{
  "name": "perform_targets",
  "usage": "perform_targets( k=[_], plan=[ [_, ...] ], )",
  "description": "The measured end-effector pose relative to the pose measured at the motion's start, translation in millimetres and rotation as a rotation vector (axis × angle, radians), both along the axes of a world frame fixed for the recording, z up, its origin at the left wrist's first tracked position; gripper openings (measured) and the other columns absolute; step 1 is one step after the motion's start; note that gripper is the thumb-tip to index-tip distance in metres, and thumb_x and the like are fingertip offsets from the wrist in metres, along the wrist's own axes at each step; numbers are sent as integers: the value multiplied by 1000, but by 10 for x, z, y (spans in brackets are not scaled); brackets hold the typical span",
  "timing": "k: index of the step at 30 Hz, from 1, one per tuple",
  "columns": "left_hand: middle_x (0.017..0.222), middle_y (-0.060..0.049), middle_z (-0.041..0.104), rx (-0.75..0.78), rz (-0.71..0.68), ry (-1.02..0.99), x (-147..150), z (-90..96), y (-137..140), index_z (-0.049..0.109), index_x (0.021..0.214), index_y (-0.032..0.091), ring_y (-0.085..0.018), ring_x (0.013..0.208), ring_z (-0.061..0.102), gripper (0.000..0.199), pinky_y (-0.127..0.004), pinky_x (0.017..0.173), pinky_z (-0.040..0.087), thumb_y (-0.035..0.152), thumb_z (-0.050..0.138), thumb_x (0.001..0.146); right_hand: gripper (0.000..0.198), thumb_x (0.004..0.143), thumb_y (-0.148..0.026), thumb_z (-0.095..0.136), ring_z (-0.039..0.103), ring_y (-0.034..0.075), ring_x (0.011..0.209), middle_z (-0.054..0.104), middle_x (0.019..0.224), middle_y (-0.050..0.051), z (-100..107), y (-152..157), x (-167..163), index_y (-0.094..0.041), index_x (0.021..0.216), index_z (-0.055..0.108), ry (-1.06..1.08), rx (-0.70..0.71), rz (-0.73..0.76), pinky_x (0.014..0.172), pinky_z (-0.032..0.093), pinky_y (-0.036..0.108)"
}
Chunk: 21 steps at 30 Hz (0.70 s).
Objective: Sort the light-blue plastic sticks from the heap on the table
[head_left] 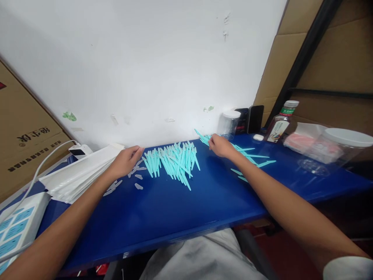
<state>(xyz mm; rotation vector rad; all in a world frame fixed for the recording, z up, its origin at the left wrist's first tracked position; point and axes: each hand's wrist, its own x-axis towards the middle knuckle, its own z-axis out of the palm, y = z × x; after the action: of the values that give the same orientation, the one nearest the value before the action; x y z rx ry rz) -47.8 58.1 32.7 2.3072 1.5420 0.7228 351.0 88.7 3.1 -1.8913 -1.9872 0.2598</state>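
My right hand [220,145] is closed at the far side of the table, pinching a slim turquoise stick [201,135] shaped like an eyebrow razor. Under and beside that hand lie several loose turquoise sticks [260,156]. My left hand [128,160] hovers at the left, thumb and fingers drawn together; whatever may be between them is too small to make out. Small translucent grey caps [139,186] are scattered just below it. Between the hands spreads a row of turquoise sticks with grey caps on their far ends [175,159], some crossing over others.
White plastic bags [78,175] and a power strip [21,221] lie left on the blue table [175,210]. Along the right stand a clear jar [229,124], phones [255,119], a bottle [281,122], a pink package [309,144] and a larger jar [349,146]. A white wall closes the back.
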Motion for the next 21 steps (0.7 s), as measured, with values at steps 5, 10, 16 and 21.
perform_targets(
  k=[5, 10, 16, 21],
  plan=[
    [65, 5, 44, -500, -202, -642, 507, -8, 32, 47, 85, 21, -6, 44, 27, 46, -22, 44, 20, 65, 52, 97, 19, 108, -30, 42, 63, 12, 73, 73, 95, 7, 139, -168, -156, -18, 101, 55, 412, -19, 223, 61, 47, 22],
    [74, 3, 56, -613, -255, -786, 577, -222, 5, 52, 88, 19, -2, 43, 27, 43, -19, 43, 21, 61, 60, 96, 21, 100, -36, 63, 52, 9, 61, 62, 77, 2, 167, -258, -237, -16, 92, 62, 901, -159, 401, 49, 41, 20],
    [82, 2, 57, -613, -199, -774, 436, -298, -58, 62, 105, 18, -2, 44, 27, 38, -20, 42, 20, 53, 67, 94, 29, 92, -44, 74, 52, 10, 61, 66, 79, 3, 128, -215, -207, -16, 93, 69, 899, -170, 396, 49, 40, 22],
    [87, 0, 61, -604, -231, -757, 466, -308, -65, 61, 123, 17, -2, 44, 27, 48, -22, 42, 23, 52, 72, 91, 29, 92, -44, 73, 52, 9, 60, 65, 77, 1, 113, -214, -222, -16, 93, 68, 899, -178, 406, 49, 39, 21]
  ],
)
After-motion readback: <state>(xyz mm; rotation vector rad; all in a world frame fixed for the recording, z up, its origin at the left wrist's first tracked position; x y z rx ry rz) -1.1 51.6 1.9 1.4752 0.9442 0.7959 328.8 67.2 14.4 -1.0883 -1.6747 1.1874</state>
